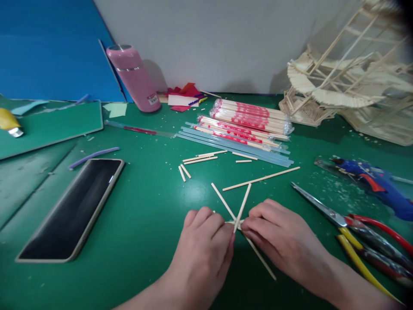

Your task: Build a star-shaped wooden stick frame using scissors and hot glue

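At six o'clock in the head view, just right of the middle line, the crossed sticks sit low over the counter. The left hand comes in from seven o'clock, its fingers pinching close to the crossing; the right hand, from five, has its fingers closed on the other side of it. Their tips partly hide the joint, so I cannot tell whether it is glued.

As far as shows, several sticks have been brought together, with free ends pointing towards eleven, one and five o'clock. From the crossing, short sticks lie loose at eleven and a long stick at one, none of them joined on. Wrapped sticks remain at twelve. The pliers at three and the glue gun between two and three lie out of hand.
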`<state>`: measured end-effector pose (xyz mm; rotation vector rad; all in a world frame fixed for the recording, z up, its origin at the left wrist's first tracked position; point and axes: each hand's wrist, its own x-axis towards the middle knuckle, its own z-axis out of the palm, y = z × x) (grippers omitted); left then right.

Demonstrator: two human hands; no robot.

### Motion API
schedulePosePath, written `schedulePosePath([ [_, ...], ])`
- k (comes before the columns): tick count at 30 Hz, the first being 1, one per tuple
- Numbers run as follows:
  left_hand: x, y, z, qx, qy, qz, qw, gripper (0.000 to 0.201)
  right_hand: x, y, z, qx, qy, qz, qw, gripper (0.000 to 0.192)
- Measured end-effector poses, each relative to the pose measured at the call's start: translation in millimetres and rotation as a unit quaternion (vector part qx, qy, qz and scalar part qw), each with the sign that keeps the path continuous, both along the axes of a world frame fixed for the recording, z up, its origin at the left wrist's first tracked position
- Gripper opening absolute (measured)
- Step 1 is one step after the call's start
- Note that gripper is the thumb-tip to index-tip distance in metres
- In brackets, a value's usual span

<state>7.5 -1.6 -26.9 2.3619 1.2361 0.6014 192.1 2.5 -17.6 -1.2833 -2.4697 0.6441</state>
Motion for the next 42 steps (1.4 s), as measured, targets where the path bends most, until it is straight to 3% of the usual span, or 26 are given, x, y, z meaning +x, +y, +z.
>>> schedulePosePath([
  [11,1,-3,-9.2,0.031,-0.006,-0.001,1.0,0.022,-5,4,8.2,-0.033,-0.03,0.015,0.999,0.019],
  [26,2,0,2.0,0.056,0.045,-0.032,0.997,0.019,-7,5,7.7,-0.05,-0.015,-0.003,0.999,0.02],
  [42,6,0,-0.1,0.06,0.066,-0.027,0.996,0.02,-6,3,3.7,-0.039,-0.003,-0.009,0.999,0.023],
])
